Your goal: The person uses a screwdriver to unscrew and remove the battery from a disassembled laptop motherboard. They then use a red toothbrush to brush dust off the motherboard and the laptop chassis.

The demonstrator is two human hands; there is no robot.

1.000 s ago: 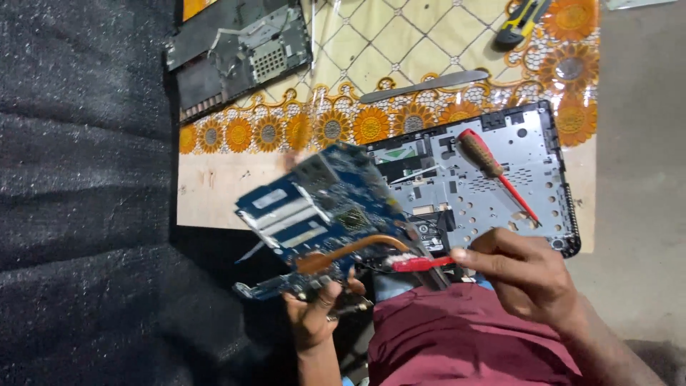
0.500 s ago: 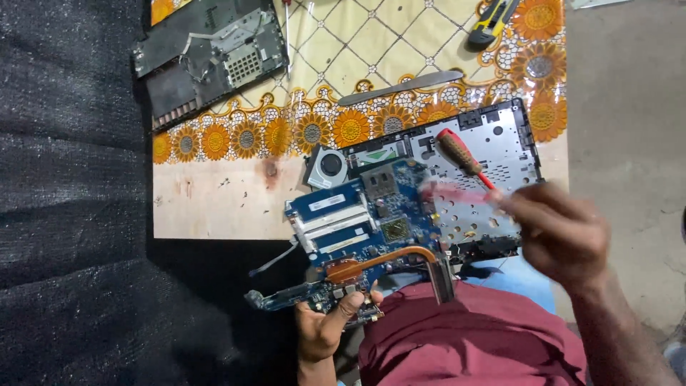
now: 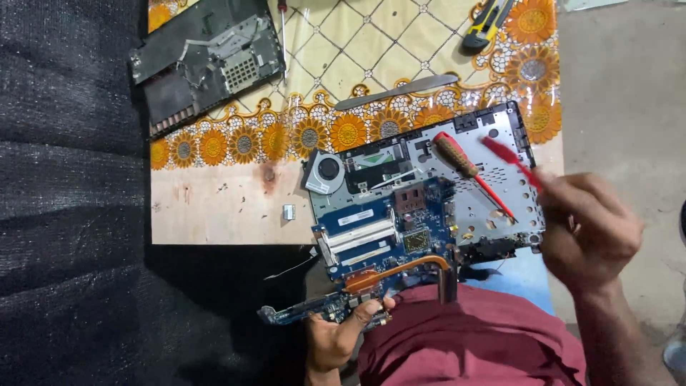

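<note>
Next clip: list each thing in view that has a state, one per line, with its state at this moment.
Blue circuit board: out of its case, lying flat over the case's near edge.
Laptop case: opened, insides bare.
Left hand: gripping the board's near edge.
Right hand: closed on a thin red tool, blurred.
Red-handled screwdriver: lying loose on the case.
Black cover panel: detached, lying apart.
Yellow utility knife: lying unused.

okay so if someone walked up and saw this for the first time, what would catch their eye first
Probably the blue laptop motherboard with its copper heat pipe, lying over the opened grey laptop base at centre, its near edge pinched by the left hand. Next, the right hand at the right edge holding a red screwdriver, and the orange sunflower tablecloth underneath.
</note>
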